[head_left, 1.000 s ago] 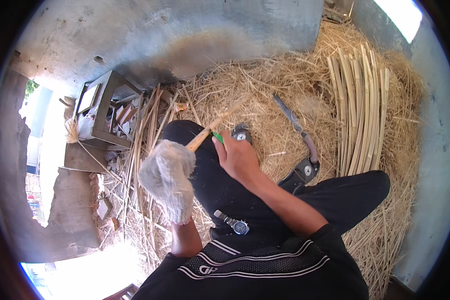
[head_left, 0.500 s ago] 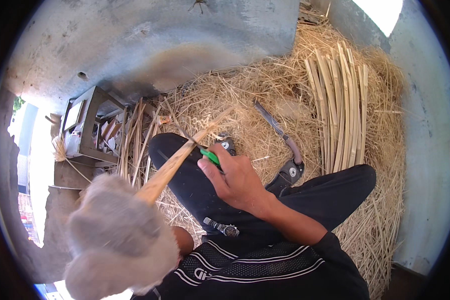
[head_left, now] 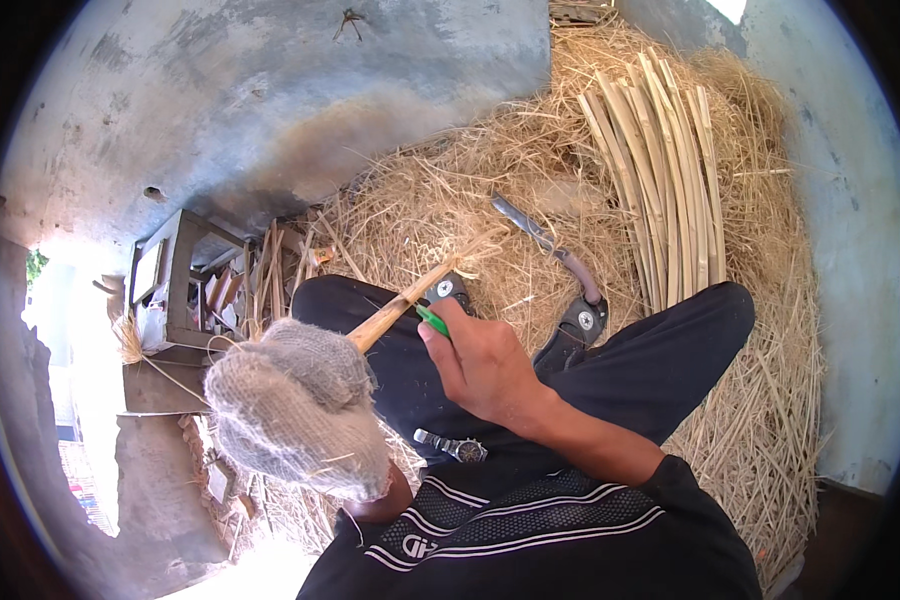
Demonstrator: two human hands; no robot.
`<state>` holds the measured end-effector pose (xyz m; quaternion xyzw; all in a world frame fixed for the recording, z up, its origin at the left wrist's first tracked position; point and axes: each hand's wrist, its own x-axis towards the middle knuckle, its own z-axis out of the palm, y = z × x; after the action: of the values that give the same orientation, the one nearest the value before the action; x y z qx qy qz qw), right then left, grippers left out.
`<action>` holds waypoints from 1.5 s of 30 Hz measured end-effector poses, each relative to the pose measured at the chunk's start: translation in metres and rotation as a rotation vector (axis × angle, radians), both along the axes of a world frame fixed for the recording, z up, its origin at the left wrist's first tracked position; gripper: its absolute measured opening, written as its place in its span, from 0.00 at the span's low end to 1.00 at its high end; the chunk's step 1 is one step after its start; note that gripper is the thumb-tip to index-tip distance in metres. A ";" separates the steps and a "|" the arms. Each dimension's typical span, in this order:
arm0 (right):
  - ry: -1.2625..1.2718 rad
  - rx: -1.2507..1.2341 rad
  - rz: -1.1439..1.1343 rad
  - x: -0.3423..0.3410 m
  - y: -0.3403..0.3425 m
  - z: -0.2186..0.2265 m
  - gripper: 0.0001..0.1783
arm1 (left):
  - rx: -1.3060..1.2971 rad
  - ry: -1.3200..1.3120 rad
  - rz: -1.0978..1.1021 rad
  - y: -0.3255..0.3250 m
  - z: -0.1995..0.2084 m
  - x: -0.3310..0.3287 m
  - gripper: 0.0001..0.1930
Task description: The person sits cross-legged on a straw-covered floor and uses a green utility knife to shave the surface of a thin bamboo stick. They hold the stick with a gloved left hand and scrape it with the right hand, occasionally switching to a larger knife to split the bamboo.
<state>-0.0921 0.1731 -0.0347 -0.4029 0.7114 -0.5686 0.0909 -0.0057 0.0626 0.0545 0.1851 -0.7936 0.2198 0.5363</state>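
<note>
My left hand [head_left: 295, 405], in a grey knitted glove, is closed around the near end of a thin bamboo strip [head_left: 420, 290] that slants up and to the right over my lap. My bare right hand [head_left: 485, 365] grips a small tool with a green handle [head_left: 432, 320] and presses it against the strip just past the glove. Both hands sit above my dark trousers [head_left: 660, 365].
Straw shavings [head_left: 450, 200] cover the ground ahead. A bundle of split bamboo strips [head_left: 660, 170] lies at the right. A long knife [head_left: 545, 245] rests on the straw, a wristwatch [head_left: 452, 446] on my lap. A small wooden stool [head_left: 175, 290] stands at the left by the concrete wall [head_left: 270, 110].
My gloved left hand, raised close to the camera half a second ago, has dropped back down and away. The right hand stays on the strip with the green tool.
</note>
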 end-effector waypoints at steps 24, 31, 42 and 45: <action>-0.380 0.292 -0.041 -0.041 0.008 -0.086 0.14 | 0.977 0.320 -0.790 -0.026 -0.042 0.030 0.25; -0.115 -0.076 0.154 0.025 0.037 0.040 0.14 | 0.875 0.463 -0.679 0.022 0.003 0.015 0.14; 0.017 0.185 -0.008 0.026 0.020 0.019 0.13 | 1.142 0.501 -0.753 0.027 -0.005 0.021 0.17; -0.036 -0.002 0.024 0.030 0.015 0.019 0.12 | 1.009 0.573 -0.777 0.020 -0.007 0.012 0.17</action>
<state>-0.0622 0.1879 -0.0156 -0.4013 0.7042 -0.5752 0.1103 0.0068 0.0827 0.0479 0.1649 -0.6347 -0.4411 0.6127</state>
